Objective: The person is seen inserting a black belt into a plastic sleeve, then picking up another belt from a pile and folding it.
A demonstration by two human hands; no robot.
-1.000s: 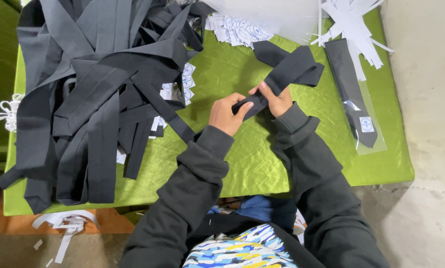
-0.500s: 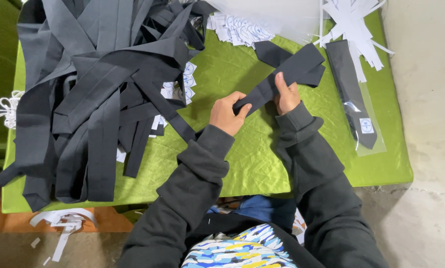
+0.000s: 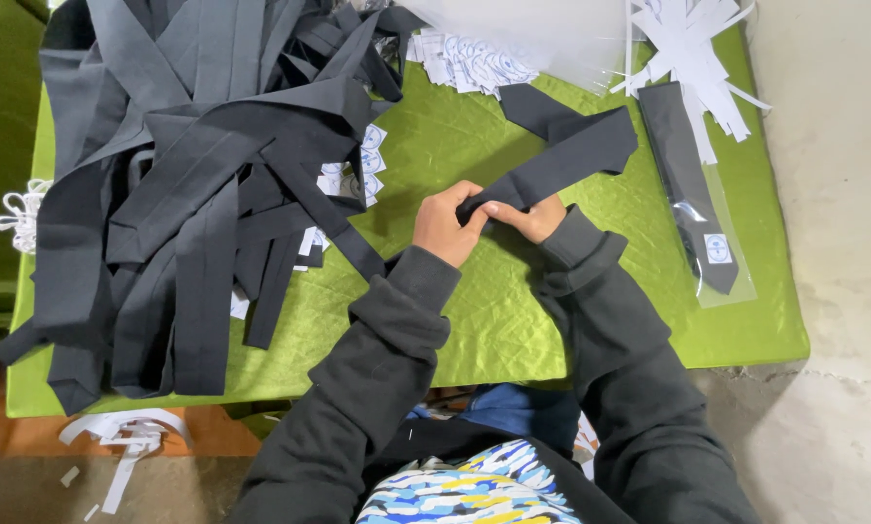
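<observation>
Folded dark grey necktie (image 3: pixel 561 160), slanted across green cloth, narrow end pinched between fingers.

Both arms, in dark sleeves, reach forward with elbows bent; the left hand (image 3: pixel 445 225) and right hand (image 3: pixel 530 217) meet, fingers curled and pinching closed.

One head camera looks steeply down from close above the table (image 3: pixel 435 126); the wearer's body sits at six o'clock, floor (image 3: pixel 843 194) at three o'clock.
</observation>
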